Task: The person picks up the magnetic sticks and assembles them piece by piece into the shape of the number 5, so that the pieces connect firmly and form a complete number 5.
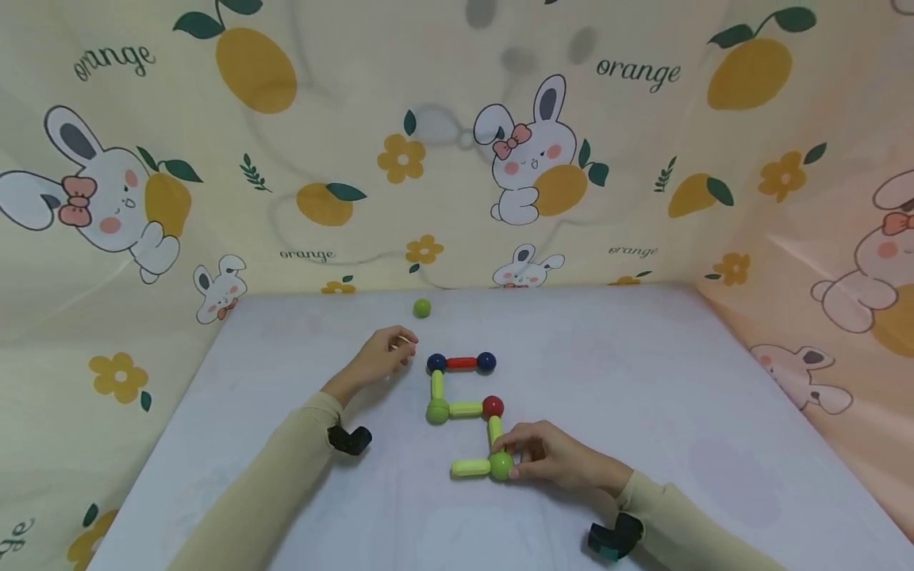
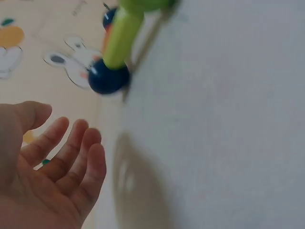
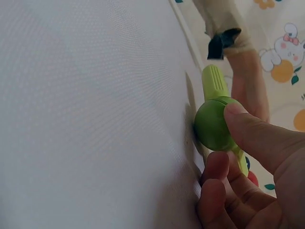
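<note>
My right hand (image 1: pixel 553 460) pinches the green ball (image 1: pixel 501 465) joining two yellow-green rods of the figure; my left hand (image 1: pixel 382 357) rests relaxed and empty beside a blue ball (image 1: pixel 436 363).

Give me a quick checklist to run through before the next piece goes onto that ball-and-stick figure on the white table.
1. Right hand grips the lower green ball: ok.
2. Bottom yellow-green stick touches that ball: ok.
3. Chain of sticks and balls up to the red stick between two dark blue balls looks joined: ok.
4. Left hand free, holding nothing: ok in the left wrist view.
5. Loose green ball lies apart near the table's far edge: ok.
6. Joints firmly locked: cannot tell.
</note>
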A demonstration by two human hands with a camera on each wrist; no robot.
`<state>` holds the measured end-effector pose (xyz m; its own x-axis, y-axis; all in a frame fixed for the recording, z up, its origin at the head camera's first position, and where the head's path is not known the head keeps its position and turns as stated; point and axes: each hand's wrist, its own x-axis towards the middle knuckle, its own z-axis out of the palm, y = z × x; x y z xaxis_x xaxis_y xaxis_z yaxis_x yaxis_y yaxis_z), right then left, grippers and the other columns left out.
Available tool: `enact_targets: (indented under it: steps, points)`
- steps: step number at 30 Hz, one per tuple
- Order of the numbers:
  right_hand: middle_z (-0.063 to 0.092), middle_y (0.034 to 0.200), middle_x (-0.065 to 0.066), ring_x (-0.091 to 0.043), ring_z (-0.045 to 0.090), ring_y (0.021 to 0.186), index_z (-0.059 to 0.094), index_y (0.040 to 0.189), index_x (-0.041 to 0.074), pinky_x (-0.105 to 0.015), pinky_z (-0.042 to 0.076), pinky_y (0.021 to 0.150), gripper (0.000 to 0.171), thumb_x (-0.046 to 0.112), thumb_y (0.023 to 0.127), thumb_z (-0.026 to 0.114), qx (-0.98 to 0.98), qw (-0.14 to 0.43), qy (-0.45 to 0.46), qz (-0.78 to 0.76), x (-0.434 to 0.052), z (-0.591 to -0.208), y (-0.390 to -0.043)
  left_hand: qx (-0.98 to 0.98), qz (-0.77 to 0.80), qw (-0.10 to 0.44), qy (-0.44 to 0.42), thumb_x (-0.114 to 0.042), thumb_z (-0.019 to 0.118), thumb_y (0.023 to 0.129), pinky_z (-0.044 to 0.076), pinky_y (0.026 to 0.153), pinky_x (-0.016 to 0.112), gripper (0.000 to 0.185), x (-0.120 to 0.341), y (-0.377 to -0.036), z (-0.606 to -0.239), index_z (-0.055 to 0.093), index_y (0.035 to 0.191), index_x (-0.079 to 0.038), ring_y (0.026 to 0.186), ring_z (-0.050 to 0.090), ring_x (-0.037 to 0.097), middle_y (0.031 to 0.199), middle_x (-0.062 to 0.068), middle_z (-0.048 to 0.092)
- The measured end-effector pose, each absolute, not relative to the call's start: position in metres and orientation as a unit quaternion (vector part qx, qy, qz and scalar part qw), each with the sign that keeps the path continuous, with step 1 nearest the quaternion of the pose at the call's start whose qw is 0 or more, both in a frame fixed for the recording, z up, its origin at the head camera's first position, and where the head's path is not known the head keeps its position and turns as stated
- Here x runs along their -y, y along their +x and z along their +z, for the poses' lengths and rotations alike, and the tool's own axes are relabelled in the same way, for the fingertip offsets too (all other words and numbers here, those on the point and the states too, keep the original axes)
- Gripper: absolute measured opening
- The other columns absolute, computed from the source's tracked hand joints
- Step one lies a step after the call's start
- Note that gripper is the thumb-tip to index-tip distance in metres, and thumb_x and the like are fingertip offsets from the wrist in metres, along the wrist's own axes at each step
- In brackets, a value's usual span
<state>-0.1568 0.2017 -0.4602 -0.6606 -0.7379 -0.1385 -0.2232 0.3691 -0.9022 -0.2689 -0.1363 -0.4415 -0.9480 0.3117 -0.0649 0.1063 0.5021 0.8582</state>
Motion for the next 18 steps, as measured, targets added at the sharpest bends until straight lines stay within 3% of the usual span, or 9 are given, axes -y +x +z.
enact_targets:
  steps: [5, 11, 18]
  points:
    - [0.066, 0.11, -0.007, -0.005, 0.055, 0.08, 0.068, 0.128, 0.01, -0.018, 0.049, 0.071, 0.036, 0.019, 0.094, 0.073, -0.782, 0.275, -0.303, -0.47, -0.2, -0.462, -0.156, -0.874, 0.475, 0.079, 0.07, -0.016, 0.052, 0.104, 0.052, 0.078, 0.028, 0.029, 0.135, -0.288, -0.452, 0.058, 0.127, 0.0, 0.096, 0.065, 0.023, 0.115, 0.019, 0.066]
    - [0.067, 0.109, -0.008, -0.005, 0.055, 0.079, 0.068, 0.127, 0.01, -0.018, 0.049, 0.071, 0.035, 0.02, 0.094, 0.073, -0.781, 0.272, -0.308, -0.47, -0.2, -0.464, -0.155, -0.885, 0.459, 0.068, 0.037, -0.019, 0.053, 0.101, 0.051, 0.098, 0.044, 0.039, 0.128, -0.309, -0.458, 0.051, 0.138, -0.006, 0.114, 0.061, 0.032, 0.126, 0.019, 0.061]
    - [0.068, 0.112, -0.01, -0.006, 0.055, 0.082, 0.069, 0.128, 0.01, -0.018, 0.049, 0.072, 0.036, 0.019, 0.093, 0.074, -0.78, 0.272, -0.308, -0.473, -0.2, -0.464, -0.157, -0.911, 0.402, 0.073, 0.049, -0.023, 0.055, 0.099, 0.033, 0.119, 0.056, 0.063, 0.116, -0.327, -0.455, 0.031, 0.158, -0.017, 0.143, 0.04, 0.041, 0.153, 0.025, 0.037]
